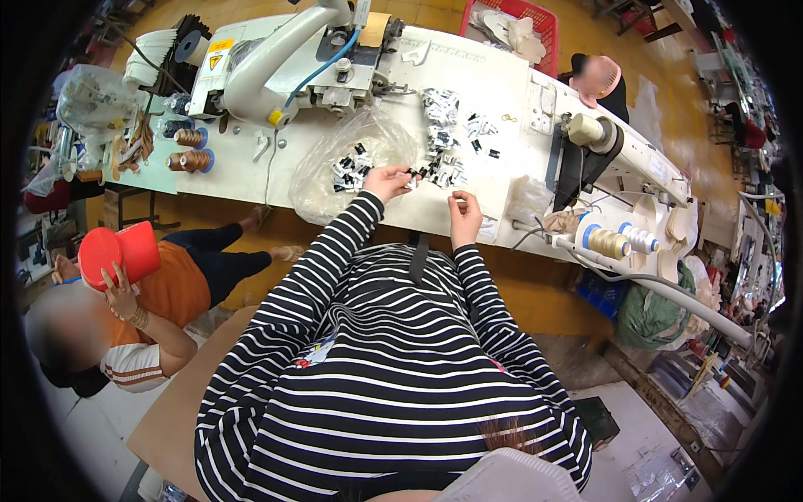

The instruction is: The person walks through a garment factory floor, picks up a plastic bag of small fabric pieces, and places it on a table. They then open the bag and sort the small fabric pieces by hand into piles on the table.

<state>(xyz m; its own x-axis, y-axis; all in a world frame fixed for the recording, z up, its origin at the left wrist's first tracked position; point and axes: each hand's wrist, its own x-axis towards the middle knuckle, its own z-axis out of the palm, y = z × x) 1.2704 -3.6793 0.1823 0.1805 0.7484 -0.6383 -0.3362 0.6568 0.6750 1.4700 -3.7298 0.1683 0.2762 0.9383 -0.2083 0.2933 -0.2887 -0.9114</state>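
Observation:
My left hand [387,182] is closed in a pinch on a small black-and-white piece [411,173] at the table's front edge. A little to its right, my right hand [464,219] has its fingers curled in; whether something small sits in them I cannot make out. Just beyond both hands lies a heap of small black-and-white pieces [441,138], with several more scattered to its right. Left of my left hand, an open clear plastic bag [314,186] has similar pieces [352,168] in it.
A sewing machine [259,92] stands at the back left, another machine [606,146] at the right. Thread cones [604,241] and brown spools [192,161] flank the white table [493,84]. A red crate [548,33] is behind. A person holding a red container [121,255] is at left.

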